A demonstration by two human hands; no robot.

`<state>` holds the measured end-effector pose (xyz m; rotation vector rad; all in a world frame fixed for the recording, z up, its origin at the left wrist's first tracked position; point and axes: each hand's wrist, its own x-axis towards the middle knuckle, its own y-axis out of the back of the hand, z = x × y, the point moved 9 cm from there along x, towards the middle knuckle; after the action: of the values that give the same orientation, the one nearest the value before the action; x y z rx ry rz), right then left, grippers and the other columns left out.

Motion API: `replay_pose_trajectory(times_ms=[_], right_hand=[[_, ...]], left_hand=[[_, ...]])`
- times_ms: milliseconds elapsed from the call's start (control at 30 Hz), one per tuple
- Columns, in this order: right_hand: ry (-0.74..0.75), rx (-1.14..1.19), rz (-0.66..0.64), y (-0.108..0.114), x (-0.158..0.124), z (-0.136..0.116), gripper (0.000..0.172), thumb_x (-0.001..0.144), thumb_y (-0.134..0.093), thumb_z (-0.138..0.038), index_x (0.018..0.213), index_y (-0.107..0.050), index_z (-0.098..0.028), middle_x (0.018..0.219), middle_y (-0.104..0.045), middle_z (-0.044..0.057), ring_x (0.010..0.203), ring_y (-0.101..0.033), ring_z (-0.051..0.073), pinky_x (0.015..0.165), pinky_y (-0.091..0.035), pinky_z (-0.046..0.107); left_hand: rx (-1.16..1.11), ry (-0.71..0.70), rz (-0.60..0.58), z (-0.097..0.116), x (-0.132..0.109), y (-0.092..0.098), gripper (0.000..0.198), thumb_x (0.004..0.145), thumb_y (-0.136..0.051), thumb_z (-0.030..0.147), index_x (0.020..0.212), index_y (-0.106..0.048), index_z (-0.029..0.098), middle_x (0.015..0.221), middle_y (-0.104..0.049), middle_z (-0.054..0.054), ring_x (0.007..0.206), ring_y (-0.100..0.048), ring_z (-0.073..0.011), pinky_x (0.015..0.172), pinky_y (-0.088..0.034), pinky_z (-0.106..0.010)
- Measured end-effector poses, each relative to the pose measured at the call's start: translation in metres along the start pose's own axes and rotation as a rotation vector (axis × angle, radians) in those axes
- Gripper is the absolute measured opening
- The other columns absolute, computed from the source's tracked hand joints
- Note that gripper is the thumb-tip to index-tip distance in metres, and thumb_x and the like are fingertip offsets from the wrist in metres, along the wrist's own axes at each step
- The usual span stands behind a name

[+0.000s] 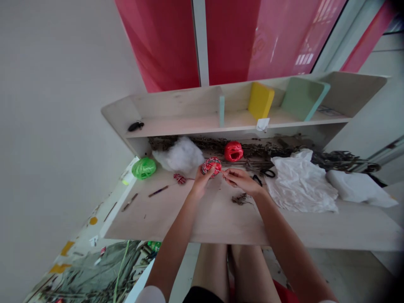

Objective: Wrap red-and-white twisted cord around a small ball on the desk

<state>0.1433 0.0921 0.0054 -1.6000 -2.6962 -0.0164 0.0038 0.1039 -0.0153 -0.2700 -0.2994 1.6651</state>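
My left hand (pixel 202 177) is closed around a round piece of red, white and dark knitted yarn work (pixel 211 167), held just above the table. From the right, my right hand (pixel 239 179) pinches a thin pale stick-like tool (pixel 221 171), its tip touching the yarn piece; whether it is a crochet hook is too small to tell. A small bundle of the same mottled yarn (pixel 179 179) lies left of my left hand, with a strand running toward the piece. Behind my hands sits a ball of red plastic twine (pixel 234 151).
White stuffing (pixel 181 155) and a green twine ball (pixel 144 168) lie at the back left. Black-handled scissors (pixel 267 173), crumpled white paper (pixel 301 183) and a dried sprig (pixel 241 199) are on the right. Dried stems (pixel 261 148) line the back beneath a shelf (pixel 176 125).
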Motion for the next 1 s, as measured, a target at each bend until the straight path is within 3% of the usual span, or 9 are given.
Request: replay_pose_trajectory(times_ms=[167,500,633,767,1000], right_hand=[[0.011,-0.002,0.008,0.0,0.0,-0.003,0.047,0.072,-0.065,-0.063,0.072,-0.057,-0.017,0.054,-0.045,-0.005,0.048,-0.032,0.007,0.049,-0.022,0.025],[-0.026,-0.02,0.005,-0.003,0.0,0.001,0.047,0.073,-0.063,-0.064,0.068,-0.052,-0.019,0.056,-0.046,-0.004,0.047,-0.032,0.007,0.046,-0.022,0.024],[-0.019,-0.012,-0.001,-0.007,0.0,-0.002,0.048,0.073,-0.063,-0.065,0.067,-0.051,-0.019,0.056,-0.046,-0.004,0.048,-0.032,0.008,0.046,-0.023,0.025],[-0.013,-0.029,0.012,-0.007,0.0,-0.003,0.049,0.074,-0.061,-0.066,0.067,-0.051,-0.019,0.056,-0.046,-0.004,0.049,-0.033,0.008,0.046,-0.023,0.024],[-0.008,-0.048,0.025,-0.002,0.003,0.006,0.049,0.077,-0.059,-0.066,0.067,-0.051,-0.018,0.057,-0.045,-0.004,0.047,-0.032,0.007,0.043,-0.022,0.023]], left_hand=[[-0.021,0.089,0.046,-0.004,-0.001,0.001,0.057,0.059,-0.079,0.054,0.102,-0.064,0.02,0.103,-0.069,-0.008,0.094,-0.065,-0.0231,0.076,-0.052,-0.035],[-0.095,0.218,0.01,-0.011,-0.006,-0.006,0.065,0.064,-0.069,0.065,0.115,-0.062,0.025,0.1,-0.07,-0.004,0.085,-0.065,-0.0185,0.068,-0.047,-0.029],[-0.15,0.27,-0.046,-0.016,-0.007,-0.01,0.063,0.066,-0.065,0.07,0.11,-0.064,0.025,0.094,-0.071,-0.004,0.075,-0.064,-0.017,0.063,-0.046,-0.029],[-0.107,0.308,-0.108,-0.019,-0.009,-0.014,0.067,0.066,-0.057,0.078,0.105,-0.066,0.024,0.097,-0.071,-0.007,0.077,-0.065,-0.0202,0.065,-0.045,-0.033],[-0.073,0.341,-0.118,-0.02,-0.009,-0.014,0.071,0.065,-0.049,0.083,0.1,-0.067,0.024,0.088,-0.071,-0.006,0.073,-0.061,-0.0202,0.062,-0.04,-0.033]])
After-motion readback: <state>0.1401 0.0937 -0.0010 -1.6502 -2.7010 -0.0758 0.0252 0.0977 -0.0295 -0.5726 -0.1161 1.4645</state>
